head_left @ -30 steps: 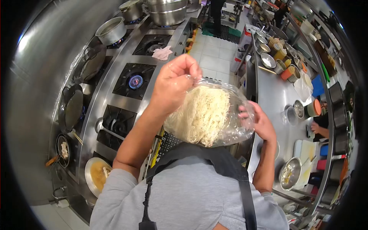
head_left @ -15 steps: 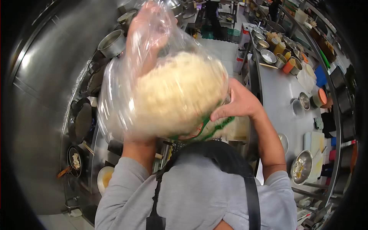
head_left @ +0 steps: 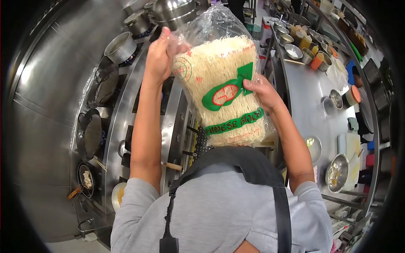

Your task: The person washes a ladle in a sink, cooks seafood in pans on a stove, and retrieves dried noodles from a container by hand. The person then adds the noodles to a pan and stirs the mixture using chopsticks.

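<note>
A clear plastic bag of pale thin noodles (head_left: 230, 84) hangs upright in front of my chest, its green and red printed label facing me. My left hand (head_left: 162, 55) grips the upper left side of the bag, with its fingers partly behind the plastic. On the right side, my right hand (head_left: 262, 90) holds the bag with the thumb on the front, over the green print, and the other fingers behind. Loose, crumpled plastic sticks up above the noodles.
At the left, a stove (head_left: 116, 122) carries woks, a pot (head_left: 120, 47) and a small pan (head_left: 86, 179) with pale food. A steel counter (head_left: 306, 101) at the right holds bowls, sauce bottles and a cutting board (head_left: 349, 147). Another person is partly visible at the far right.
The bag has turned so that its printed front faces me. It is now upright, with my left hand at its upper left and my right hand at its right side.
</note>
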A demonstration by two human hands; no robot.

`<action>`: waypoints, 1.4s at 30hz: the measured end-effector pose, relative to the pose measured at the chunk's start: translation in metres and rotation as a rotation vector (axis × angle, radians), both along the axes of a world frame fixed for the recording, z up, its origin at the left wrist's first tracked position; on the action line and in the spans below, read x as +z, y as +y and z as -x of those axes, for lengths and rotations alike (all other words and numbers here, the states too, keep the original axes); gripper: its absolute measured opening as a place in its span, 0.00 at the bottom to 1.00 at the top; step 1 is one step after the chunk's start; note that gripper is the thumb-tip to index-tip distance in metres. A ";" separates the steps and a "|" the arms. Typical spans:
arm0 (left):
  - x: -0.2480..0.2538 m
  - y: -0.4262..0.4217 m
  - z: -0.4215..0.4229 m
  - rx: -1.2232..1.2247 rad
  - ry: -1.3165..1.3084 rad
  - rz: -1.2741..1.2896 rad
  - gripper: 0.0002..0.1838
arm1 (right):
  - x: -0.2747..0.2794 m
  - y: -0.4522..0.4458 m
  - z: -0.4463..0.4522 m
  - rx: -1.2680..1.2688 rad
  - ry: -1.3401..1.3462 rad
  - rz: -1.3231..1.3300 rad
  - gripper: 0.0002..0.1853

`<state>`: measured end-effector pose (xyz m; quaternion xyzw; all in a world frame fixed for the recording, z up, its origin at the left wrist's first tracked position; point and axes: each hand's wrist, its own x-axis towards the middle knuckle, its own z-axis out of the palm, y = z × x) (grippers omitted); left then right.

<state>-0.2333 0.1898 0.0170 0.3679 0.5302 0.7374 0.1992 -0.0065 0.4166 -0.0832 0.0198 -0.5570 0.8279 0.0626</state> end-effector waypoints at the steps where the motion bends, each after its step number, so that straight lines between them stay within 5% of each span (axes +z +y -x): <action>1: -0.003 0.004 0.000 0.137 0.025 -0.028 0.37 | -0.005 0.001 0.001 -0.010 -0.015 0.022 0.33; 4: -0.012 -0.001 0.006 0.094 -0.132 -0.069 0.36 | -0.014 0.000 0.001 -0.022 -0.072 0.097 0.32; 5: -0.023 -0.012 0.030 -0.105 -0.080 -0.040 0.37 | -0.018 0.003 0.001 -0.003 -0.091 0.108 0.31; 6: -0.028 -0.005 0.020 0.153 0.026 -0.045 0.38 | -0.023 0.004 -0.001 -0.008 -0.106 0.126 0.31; 11: -0.050 -0.040 0.017 0.540 0.333 0.348 0.39 | -0.035 0.006 -0.010 -0.051 -0.185 0.171 0.31; 17: -0.114 -0.069 -0.013 0.485 -0.163 -0.030 0.33 | -0.022 0.000 -0.026 -0.188 -0.164 0.113 0.30; 18: -0.133 -0.074 -0.019 0.337 -0.094 0.147 0.34 | -0.020 -0.002 -0.030 -0.245 -0.132 0.120 0.31; 21: -0.160 -0.046 -0.089 -0.040 -0.166 0.357 0.62 | 0.013 -0.019 -0.051 -0.467 -0.144 -0.129 0.32; 24: -0.162 0.005 -0.124 -0.101 -0.082 0.137 0.53 | 0.017 -0.062 -0.045 -0.701 0.020 -0.442 0.32; 25: -0.174 0.017 -0.116 0.049 -0.167 0.120 0.48 | 0.026 -0.082 -0.045 -0.706 0.068 -0.510 0.34; 26: -0.168 0.028 -0.122 0.032 -0.276 -0.023 0.43 | 0.042 -0.095 -0.054 -0.680 0.036 -0.833 0.42; 28: -0.150 0.041 -0.113 -0.030 -0.427 -0.155 0.42 | 0.058 -0.118 -0.061 -0.651 0.190 -0.995 0.53; 30: -0.136 0.034 -0.109 -0.107 -0.518 -0.203 0.42 | 0.071 -0.130 -0.067 -0.581 0.317 -1.108 0.53; 33: -0.125 0.016 -0.119 -0.192 -0.590 -0.232 0.42 | 0.073 -0.138 -0.074 -0.414 0.485 -1.155 0.45; 37: -0.117 0.010 -0.129 -0.231 -0.625 -0.235 0.41 | 0.088 -0.113 -0.090 -0.616 0.584 -1.140 0.32; 40: -0.111 0.013 -0.134 -0.240 -0.629 -0.224 0.41 | 0.078 -0.073 -0.085 -0.852 0.464 -1.103 0.37; 42: -0.106 0.015 -0.137 -0.242 -0.626 -0.206 0.40 | 0.072 -0.058 -0.080 -0.747 0.209 -0.740 0.43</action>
